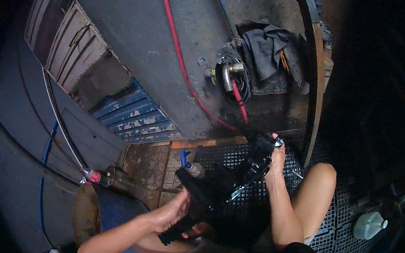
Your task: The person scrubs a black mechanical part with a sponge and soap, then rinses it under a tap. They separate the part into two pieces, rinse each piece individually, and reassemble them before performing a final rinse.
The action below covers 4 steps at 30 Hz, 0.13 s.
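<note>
A large black part [251, 169] with glossy, wet-looking edges lies slantwise in front of me. Its exact kind is hard to make out against the dark ground. My right hand [277, 156] is closed round its far right end, thumb up. At its near left side my left hand [174, 213] has its fingers curled on the edge. Below the left hand is a short dark piece [172, 236], partly hidden and unclear. Beyond the part, a red hose [239, 101] hangs from a metal tap [226, 74] on the wall.
Black grid matting [335, 232] covers the floor. A pale jug [370, 225] stands at right. A blue-handled sprayer or valve [185, 159] is near the left end. Grey cloths [265, 51] hang by the tap. At left are a bottle [98, 177] and a blue barrel [118, 218].
</note>
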Tool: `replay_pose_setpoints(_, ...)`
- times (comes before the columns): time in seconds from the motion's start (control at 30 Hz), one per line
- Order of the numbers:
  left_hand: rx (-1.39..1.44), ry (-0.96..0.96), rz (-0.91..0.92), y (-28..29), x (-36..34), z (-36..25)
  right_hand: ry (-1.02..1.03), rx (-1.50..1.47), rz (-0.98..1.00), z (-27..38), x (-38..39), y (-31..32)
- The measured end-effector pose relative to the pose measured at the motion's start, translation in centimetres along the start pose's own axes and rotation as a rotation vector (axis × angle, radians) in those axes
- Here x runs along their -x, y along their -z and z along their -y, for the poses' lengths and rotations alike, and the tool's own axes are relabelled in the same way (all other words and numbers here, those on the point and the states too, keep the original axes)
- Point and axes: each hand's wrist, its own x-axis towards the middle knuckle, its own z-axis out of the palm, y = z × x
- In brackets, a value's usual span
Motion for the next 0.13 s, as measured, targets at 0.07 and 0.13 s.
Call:
replay_pose_setpoints(0.07, 0.03, 0.123, 0.105, 1.0, -2.8, 3.2, 0.06, 0.106, 0.064, 1.0, 0.7, -1.3)
replay_pose_setpoints(0.13, 0.02, 0.168, 0.139, 2.9, -5.0, 10.2, 0.131, 0.115, 0.158, 1.0, -0.1, -1.5)
